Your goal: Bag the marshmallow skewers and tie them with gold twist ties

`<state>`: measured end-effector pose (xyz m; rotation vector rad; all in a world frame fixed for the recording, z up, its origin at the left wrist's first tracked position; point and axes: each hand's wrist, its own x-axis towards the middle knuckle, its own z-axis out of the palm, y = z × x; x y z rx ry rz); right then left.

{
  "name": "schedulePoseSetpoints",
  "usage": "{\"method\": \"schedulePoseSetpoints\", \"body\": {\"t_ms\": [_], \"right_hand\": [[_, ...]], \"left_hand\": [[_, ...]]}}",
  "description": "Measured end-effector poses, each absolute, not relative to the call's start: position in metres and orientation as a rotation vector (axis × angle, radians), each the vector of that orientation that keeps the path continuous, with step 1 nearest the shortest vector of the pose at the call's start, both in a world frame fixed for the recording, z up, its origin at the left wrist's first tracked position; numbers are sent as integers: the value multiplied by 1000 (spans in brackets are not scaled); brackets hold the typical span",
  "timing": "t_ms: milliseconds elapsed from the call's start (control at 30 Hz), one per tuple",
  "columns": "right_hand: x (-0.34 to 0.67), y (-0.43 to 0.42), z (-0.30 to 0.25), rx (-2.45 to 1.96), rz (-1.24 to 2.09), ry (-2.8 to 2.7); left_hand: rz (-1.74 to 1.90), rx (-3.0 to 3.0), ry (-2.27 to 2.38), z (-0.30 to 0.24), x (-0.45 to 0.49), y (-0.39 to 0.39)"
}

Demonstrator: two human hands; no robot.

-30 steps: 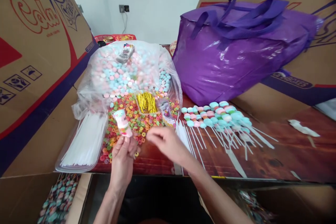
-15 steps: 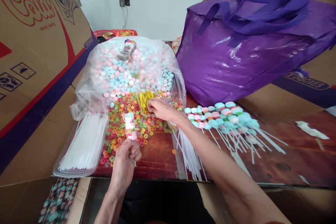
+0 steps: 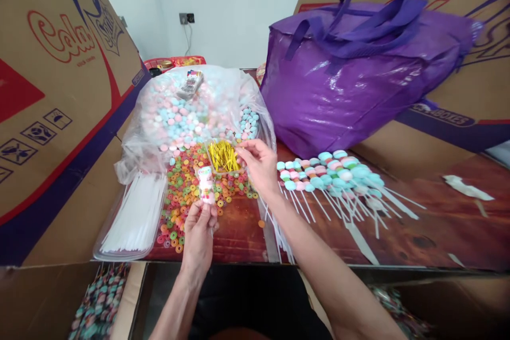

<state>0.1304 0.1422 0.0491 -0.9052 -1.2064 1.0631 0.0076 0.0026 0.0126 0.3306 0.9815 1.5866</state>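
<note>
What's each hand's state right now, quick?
Left hand: closed, holding the wrapped candy upright.
Right hand: fingertips beside the gold ties; whether it is shut or holding one cannot be told.

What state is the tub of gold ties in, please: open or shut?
Open: the clear tub has no lid over the gold ties.

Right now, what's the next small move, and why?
Probably bring a gold tie to the wrapped candy with the right hand. That hand is at the tie tub's right edge, and the left hand holds the candy up by its lower end. Whether the right pinches a tie yet, I can't tell.
</note>
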Motion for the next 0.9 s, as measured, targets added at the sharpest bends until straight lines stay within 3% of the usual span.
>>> {"method": "schedulePoseSetpoints", "body": {"t_ms": [133, 300, 667, 900], "right_hand": [[129, 64, 42, -937, 1263, -1106], [133, -3, 13, -1108, 1071, -1133], [157, -19, 13, -1176, 1014, -1174], [161, -27, 7, -945, 1421, -868]], "left_hand": [[1576, 386, 1007, 18, 17, 3], [1574, 537, 1069, 19, 39, -7], [1422, 747, 1026, 25, 60, -27], [1212, 536, 826, 32, 56, -32]]}}
